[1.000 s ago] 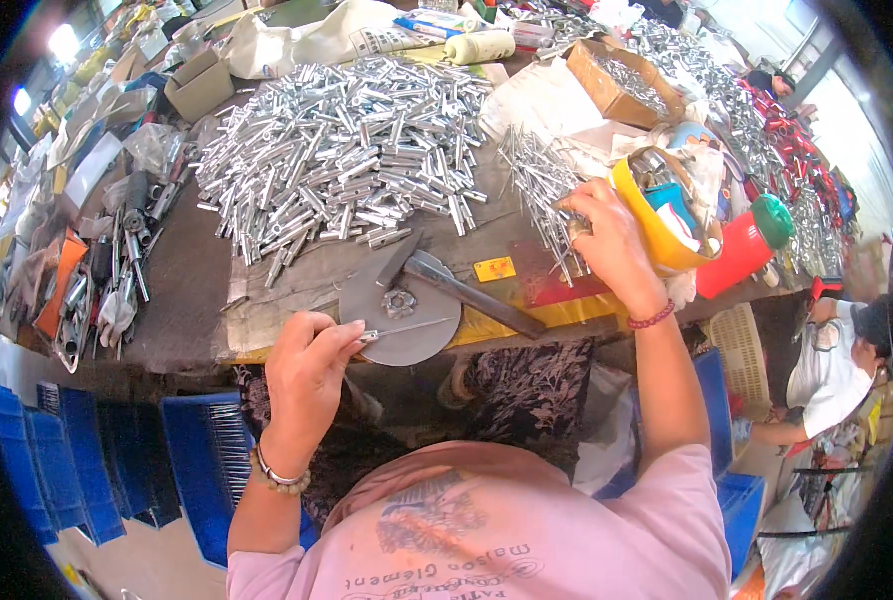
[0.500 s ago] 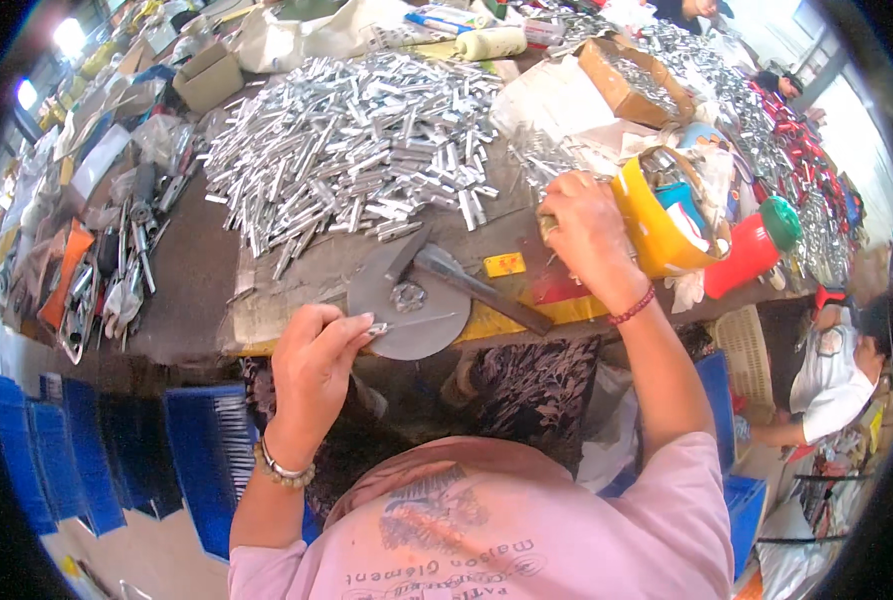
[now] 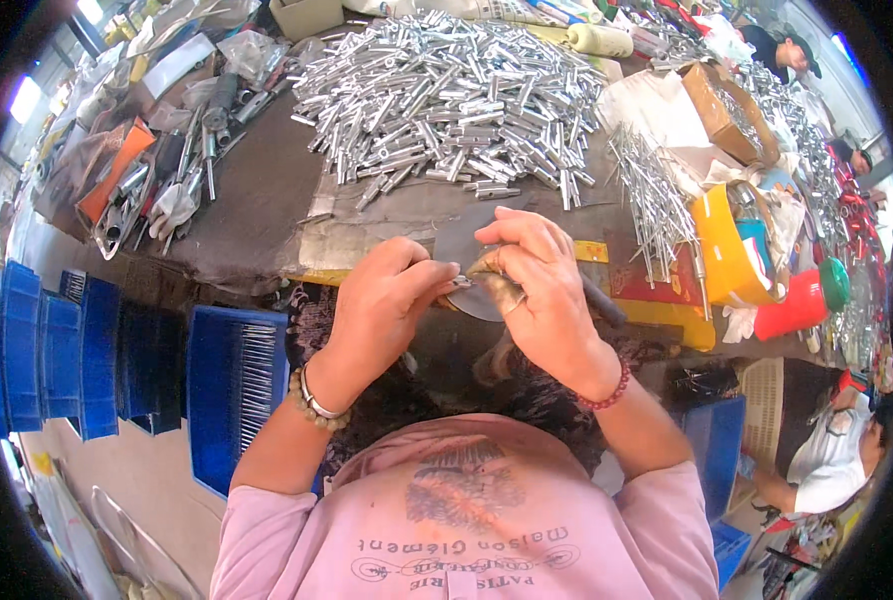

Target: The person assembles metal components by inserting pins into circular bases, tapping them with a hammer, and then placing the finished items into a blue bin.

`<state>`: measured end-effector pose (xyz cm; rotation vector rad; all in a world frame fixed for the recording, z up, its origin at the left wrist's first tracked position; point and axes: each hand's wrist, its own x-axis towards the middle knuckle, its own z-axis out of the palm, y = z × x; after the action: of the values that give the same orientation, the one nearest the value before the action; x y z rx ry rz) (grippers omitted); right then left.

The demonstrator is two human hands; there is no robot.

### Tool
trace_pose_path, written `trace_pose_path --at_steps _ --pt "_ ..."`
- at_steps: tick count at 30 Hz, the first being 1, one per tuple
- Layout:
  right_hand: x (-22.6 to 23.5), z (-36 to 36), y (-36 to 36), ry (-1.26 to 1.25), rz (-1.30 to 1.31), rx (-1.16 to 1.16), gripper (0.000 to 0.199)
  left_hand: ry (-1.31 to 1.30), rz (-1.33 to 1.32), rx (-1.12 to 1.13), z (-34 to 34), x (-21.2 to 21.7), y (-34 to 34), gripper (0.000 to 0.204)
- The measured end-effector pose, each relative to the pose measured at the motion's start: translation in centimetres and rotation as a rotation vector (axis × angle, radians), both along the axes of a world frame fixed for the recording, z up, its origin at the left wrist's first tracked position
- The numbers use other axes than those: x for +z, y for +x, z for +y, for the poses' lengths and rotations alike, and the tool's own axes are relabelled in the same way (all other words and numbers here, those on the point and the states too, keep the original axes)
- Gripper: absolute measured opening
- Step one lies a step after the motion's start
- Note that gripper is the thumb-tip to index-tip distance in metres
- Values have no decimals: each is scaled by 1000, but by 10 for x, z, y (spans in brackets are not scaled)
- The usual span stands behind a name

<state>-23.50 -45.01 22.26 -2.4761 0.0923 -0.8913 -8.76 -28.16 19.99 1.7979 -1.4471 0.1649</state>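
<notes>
Facing each other (fingers [image 3: 528,234] curled), both hands [image 3: 391,298] [image 3: 551,290] nearly meet.

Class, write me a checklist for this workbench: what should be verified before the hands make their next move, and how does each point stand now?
1. Left hand grip on the small metal part: ok, pinched at the fingertips.
2. Right hand holding something: cannot tell, its fingers hide it.
3. Grey disc fully visible: not ok, the right hand covers some.
4. Short metal tubes available: ok, heaped beyond the hands.
5. Wrists bare: not ok, bracelets on both.
</notes>
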Motion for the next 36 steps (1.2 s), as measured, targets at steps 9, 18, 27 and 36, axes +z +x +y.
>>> trace_pose_path --at_steps 9,18,27,36 --pt "-6 3 6 -81 29 -32 15 -1 28 -2 1 -2 0 22" --pt "5 5 -5 -279 87 -68 19 -5 39 -6 -1 -4 0 23" --pt "16 -32 -39 -285 341 -329 39 -34 39 -18 -3 -4 0 25" --pt "29 9 -61 -118 -49 -155 48 -75 37 -57 -3 -7 5 27"
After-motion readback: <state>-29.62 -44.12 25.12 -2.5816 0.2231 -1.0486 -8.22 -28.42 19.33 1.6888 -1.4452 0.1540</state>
